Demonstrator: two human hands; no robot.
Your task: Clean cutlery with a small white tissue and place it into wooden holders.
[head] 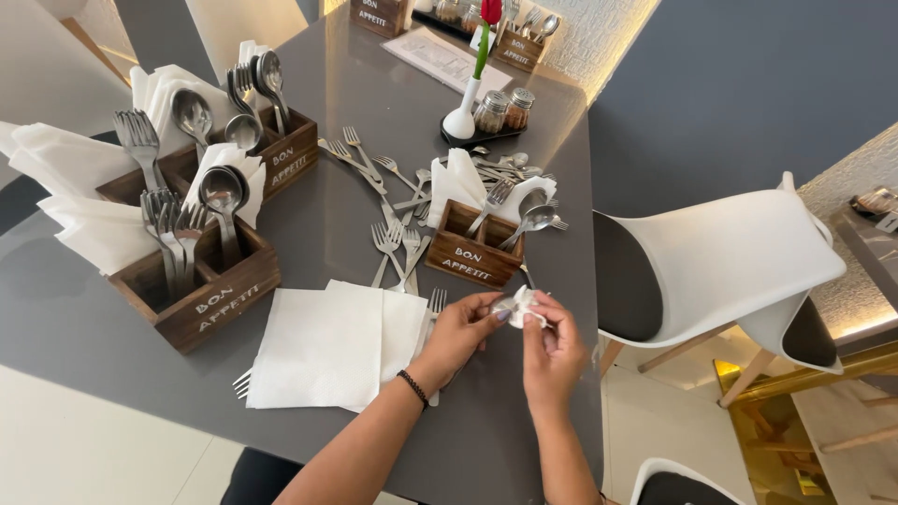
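Both hands are working a small crumpled white napkin (pixel 517 306) just above the grey table (pixel 486 430), near its right edge: the left hand (pixel 458 334) is pinching one side of it between thumb and fingertips, and the right hand (pixel 552 351) is closing on the other side, so both are gripping the same wad. Judging by how things are lying, the work is looking partly done. Three wooden cutlery boxes at the left (pixel 210 281) are already standing filled with forks, spoons and folded napkins, and a smaller wooden box (pixel 470 251) just beyond the hands is holding a napkin and a few spoons and forks. Loose forks and spoons (pixel 393 201) are still lying scattered across the middle of the table, and a flat stack of white napkins (pixel 332 346) is sitting beside the left hand with fork tines poking out from under it, so a fair share seems left to sort.
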